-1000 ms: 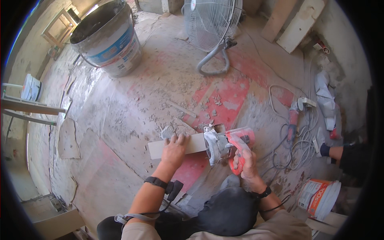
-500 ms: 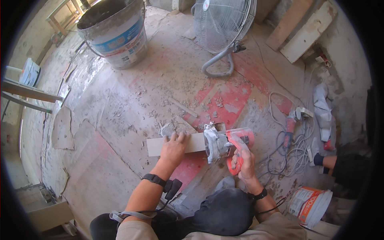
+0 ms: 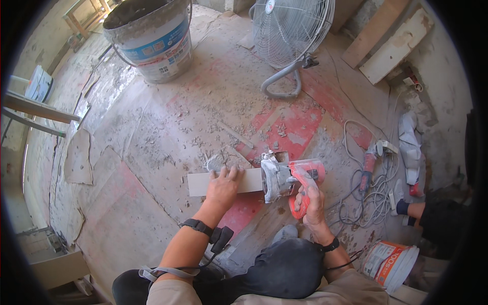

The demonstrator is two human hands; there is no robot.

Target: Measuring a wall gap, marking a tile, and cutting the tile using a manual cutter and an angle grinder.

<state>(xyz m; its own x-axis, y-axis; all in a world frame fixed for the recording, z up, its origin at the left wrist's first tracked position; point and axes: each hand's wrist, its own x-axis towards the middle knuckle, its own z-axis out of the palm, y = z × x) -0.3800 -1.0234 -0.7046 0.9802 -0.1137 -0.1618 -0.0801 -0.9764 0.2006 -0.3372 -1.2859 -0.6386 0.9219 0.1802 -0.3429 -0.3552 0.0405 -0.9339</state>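
Note:
A pale, narrow tile strip (image 3: 201,183) lies flat on the dusty floor in front of me. My left hand (image 3: 223,185) presses down on its middle, fingers spread. My right hand (image 3: 309,195) grips the red handle of a hand-held cutter (image 3: 287,178), whose grey blade guard sits over the right end of the strip. A small grey offcut (image 3: 219,161) lies just beyond the strip. My bent knee (image 3: 284,267) fills the lower middle.
A large bucket (image 3: 152,38) stands at the far left and a floor fan (image 3: 290,35) at the far middle. Tangled cables and a second red tool (image 3: 368,170) lie to the right, near a small orange-and-white bucket (image 3: 391,262). Boards (image 3: 386,43) lean far right. Another person's hand (image 3: 406,208) shows at right.
The view has shifted slightly, so the bucket and fan sit higher in the picture. Both hands stay on the strip and the cutter in the same grip.

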